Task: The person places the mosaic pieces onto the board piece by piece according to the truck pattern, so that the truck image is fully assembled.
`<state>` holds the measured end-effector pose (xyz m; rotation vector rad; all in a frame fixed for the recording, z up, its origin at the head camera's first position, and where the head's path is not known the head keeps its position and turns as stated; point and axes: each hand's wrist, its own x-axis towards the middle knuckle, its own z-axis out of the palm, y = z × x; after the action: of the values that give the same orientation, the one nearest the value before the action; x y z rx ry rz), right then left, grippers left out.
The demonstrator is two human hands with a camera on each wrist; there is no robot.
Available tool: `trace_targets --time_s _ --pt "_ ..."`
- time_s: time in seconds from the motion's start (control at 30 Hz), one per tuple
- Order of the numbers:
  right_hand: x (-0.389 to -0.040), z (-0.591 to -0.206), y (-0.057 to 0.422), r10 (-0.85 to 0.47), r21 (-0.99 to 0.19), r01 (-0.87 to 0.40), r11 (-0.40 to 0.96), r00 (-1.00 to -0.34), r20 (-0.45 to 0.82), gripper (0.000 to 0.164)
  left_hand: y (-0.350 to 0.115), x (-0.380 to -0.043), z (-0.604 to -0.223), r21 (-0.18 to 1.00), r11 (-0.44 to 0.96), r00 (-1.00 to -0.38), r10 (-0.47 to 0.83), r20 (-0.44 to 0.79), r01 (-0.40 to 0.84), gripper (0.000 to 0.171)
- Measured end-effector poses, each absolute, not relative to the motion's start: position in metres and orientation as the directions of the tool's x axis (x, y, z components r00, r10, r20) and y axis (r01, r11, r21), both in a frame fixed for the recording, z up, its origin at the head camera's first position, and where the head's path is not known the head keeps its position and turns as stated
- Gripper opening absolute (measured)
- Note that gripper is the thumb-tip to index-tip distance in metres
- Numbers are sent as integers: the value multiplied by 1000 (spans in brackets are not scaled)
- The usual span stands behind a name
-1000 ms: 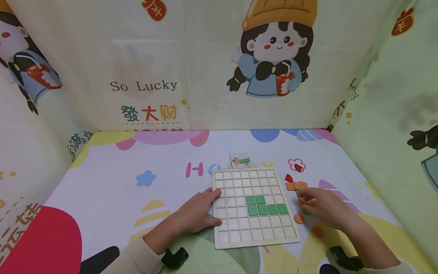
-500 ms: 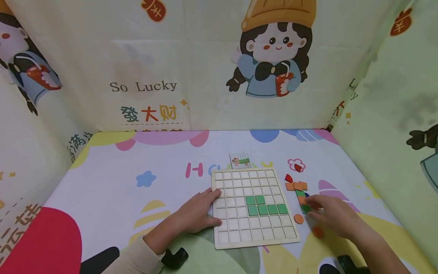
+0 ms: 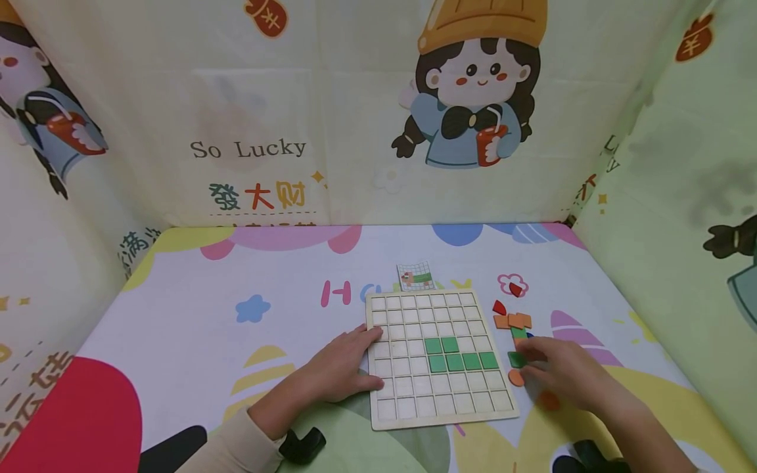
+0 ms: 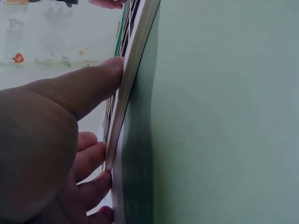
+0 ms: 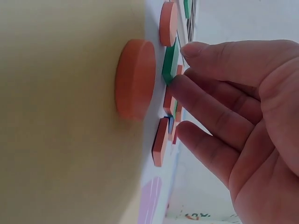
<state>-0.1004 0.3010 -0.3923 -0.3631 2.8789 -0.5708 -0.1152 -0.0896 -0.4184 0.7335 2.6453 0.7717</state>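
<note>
A wooden grid board (image 3: 390, 410) lies on the table with several green square tiles set in its middle right cells. My left hand (image 3: 340, 364) rests at the board's left edge, its thumb and fingers spread along it; in the left wrist view the thumb (image 4: 100, 81) touches the rim. Right of the board, my right hand (image 3: 564, 371) is low over loose pieces. Its index fingertip is right at one end of a loose green tile (image 5: 170, 60), with the thumb a little apart from it. The other fingers are gently bent.
A small picture card (image 3: 416, 276) lies behind the board. Orange square tiles (image 3: 519, 320), red pieces (image 3: 499, 307) and a partly hidden blue piece are right of the board. Orange discs (image 3: 549, 400) lie nearer the front. Printed fabric walls (image 3: 355, 131) surround the table.
My right hand first drew back to the right, baring tiles beneath it, then shifted slightly left. The loose green tile has slid left toward the board. My left hand and the board stay put.
</note>
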Motion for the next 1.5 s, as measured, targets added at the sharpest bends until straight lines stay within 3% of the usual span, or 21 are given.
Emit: trace_targets --time_s 0.3,0.7,0.97,1.5 --pt "-109 -392 287 -282 -418 -202 886 -949 -138 32 -89 -115 -419 561 732 -831 541 -132 387 79" --pt "-121 -396 279 -346 -361 -289 887 -933 -103 26 -88 -115 -418 551 741 -832 536 -142 383 79" --pt "-125 -394 278 -299 -308 -248 919 -945 -133 31 -89 -116 -418 548 743 -831 537 -144 385 80" --pt "-128 -394 280 -347 -302 -303 904 -932 -104 28 -88 -116 -419 547 742 -831 538 -140 388 80"
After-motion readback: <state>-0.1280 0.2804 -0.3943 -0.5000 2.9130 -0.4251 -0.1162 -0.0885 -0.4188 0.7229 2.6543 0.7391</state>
